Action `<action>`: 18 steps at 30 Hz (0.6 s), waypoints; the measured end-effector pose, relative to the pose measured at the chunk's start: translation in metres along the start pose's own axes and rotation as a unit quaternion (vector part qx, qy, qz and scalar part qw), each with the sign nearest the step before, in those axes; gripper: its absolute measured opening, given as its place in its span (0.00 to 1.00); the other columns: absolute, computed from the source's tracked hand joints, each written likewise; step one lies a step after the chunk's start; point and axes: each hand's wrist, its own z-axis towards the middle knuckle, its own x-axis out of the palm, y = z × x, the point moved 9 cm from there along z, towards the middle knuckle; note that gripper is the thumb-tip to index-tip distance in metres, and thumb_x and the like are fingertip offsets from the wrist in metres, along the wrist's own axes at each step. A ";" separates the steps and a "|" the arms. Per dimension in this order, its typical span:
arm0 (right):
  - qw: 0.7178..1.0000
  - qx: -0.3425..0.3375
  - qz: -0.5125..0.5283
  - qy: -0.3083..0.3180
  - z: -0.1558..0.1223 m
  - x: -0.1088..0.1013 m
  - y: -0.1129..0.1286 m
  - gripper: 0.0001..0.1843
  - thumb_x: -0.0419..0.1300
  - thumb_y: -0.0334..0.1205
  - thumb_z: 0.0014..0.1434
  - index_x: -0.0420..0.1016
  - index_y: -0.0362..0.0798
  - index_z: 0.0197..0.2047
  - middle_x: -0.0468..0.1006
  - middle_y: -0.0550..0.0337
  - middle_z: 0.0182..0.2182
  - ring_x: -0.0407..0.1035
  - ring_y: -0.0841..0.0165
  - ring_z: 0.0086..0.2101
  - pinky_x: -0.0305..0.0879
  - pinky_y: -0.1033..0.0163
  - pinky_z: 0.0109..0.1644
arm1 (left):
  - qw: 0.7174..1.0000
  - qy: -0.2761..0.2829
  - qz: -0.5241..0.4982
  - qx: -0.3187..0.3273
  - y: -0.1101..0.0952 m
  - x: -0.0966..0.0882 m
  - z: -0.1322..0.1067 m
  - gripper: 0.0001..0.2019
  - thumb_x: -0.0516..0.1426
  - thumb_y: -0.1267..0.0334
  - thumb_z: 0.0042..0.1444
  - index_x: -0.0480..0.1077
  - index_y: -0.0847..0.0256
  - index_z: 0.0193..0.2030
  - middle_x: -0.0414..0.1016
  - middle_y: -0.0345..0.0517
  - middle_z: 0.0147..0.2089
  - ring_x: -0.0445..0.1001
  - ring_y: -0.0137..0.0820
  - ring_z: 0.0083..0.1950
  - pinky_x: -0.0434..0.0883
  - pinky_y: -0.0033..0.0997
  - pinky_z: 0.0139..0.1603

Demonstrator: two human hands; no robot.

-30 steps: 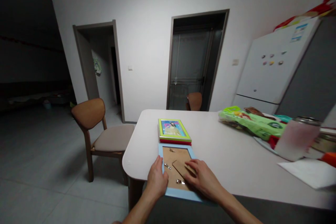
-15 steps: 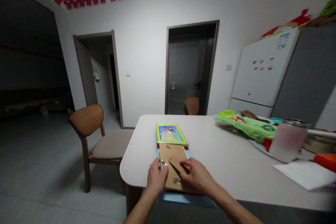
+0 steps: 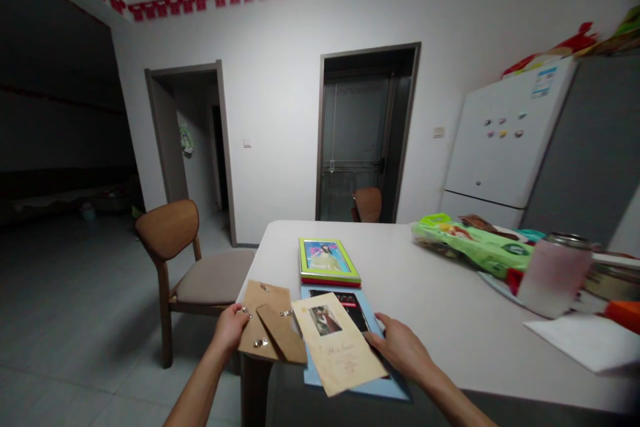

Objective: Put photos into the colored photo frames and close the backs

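Note:
My left hand (image 3: 233,327) pinches the left edge of a brown picture-frame backing board (image 3: 273,300) with metal clips and a folding stand flap. The board tilts at the table's left edge. A cream printed card (image 3: 345,353) with a small picture lies slanted over a light blue picture frame (image 3: 395,388), its left side meeting the board. My right hand (image 3: 403,347) is closed at the blue frame's right edge, thumb tip against the card's edge; its lower fingers are hidden. Black printed material shows inside the frame. Just beyond lies a green picture frame (image 3: 355,273) on a red one.
The white table (image 3: 435,340) holds a green package (image 3: 480,247), a pinkish jar (image 3: 555,277) and white paper (image 3: 585,340) on the right. A wooden chair (image 3: 167,230) stands left of it; another chair (image 3: 367,205) is behind. A refrigerator (image 3: 500,147) stands at the back right.
The backing board has come off the blue frame and moved left with my left hand. The cream card and black print are now uncovered. My right hand has let go of the stand flap and moved right.

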 end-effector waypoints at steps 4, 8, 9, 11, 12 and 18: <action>1.000 0.010 -0.022 -0.017 -0.004 0.000 0.011 0.29 0.47 0.46 0.49 0.58 0.41 0.53 0.71 0.44 0.41 0.67 0.59 0.39 0.59 0.60 0.38 | 0.994 -0.046 0.096 0.017 -0.005 -0.013 0.003 0.19 0.52 0.74 0.43 0.63 0.69 0.46 0.73 0.51 0.35 0.70 0.37 0.41 0.63 0.32 0.41; 0.999 0.014 -0.032 -0.016 -0.002 0.001 0.011 0.27 0.47 0.38 0.47 0.60 0.37 0.51 0.72 0.41 0.39 0.67 0.59 0.39 0.59 0.60 0.39 | 0.983 -0.043 0.147 0.101 -0.041 0.006 -0.028 0.24 0.50 0.72 0.45 0.57 0.71 0.52 0.59 0.58 0.55 0.54 0.38 0.57 0.49 0.33 0.56; 0.999 0.015 -0.027 -0.020 -0.001 0.001 0.009 0.26 0.47 0.36 0.47 0.61 0.36 0.50 0.72 0.41 0.39 0.67 0.58 0.39 0.59 0.60 0.39 | 0.980 -0.022 0.153 0.123 -0.050 0.021 -0.042 0.23 0.51 0.70 0.46 0.58 0.70 0.52 0.59 0.56 0.56 0.53 0.37 0.58 0.48 0.31 0.56; 0.999 0.018 0.004 -0.033 0.001 -0.003 0.006 0.26 0.48 0.36 0.45 0.63 0.35 0.48 0.73 0.41 0.38 0.67 0.58 0.39 0.59 0.59 0.40 | 0.971 0.051 0.159 0.169 -0.068 0.060 -0.074 0.23 0.53 0.64 0.45 0.61 0.63 0.51 0.64 0.49 0.52 0.59 0.34 0.55 0.52 0.28 0.55; 0.998 0.028 0.038 -0.037 0.001 -0.005 0.003 0.26 0.49 0.36 0.44 0.63 0.36 0.48 0.74 0.42 0.37 0.68 0.58 0.38 0.59 0.59 0.40 | 0.955 0.126 0.174 0.203 -0.076 0.087 -0.093 0.25 0.53 0.60 0.46 0.59 0.62 0.53 0.63 0.49 0.54 0.58 0.36 0.55 0.52 0.31 0.55; 0.852 0.071 0.507 0.112 -0.018 0.013 0.015 0.28 0.48 0.35 0.43 0.60 0.43 0.51 0.77 0.55 0.30 0.71 0.66 0.27 0.65 0.63 0.31 | 0.902 0.277 0.238 0.233 -0.101 0.158 -0.146 0.37 0.54 0.47 0.43 0.51 0.67 0.57 0.50 0.59 0.60 0.45 0.46 0.61 0.40 0.47 0.59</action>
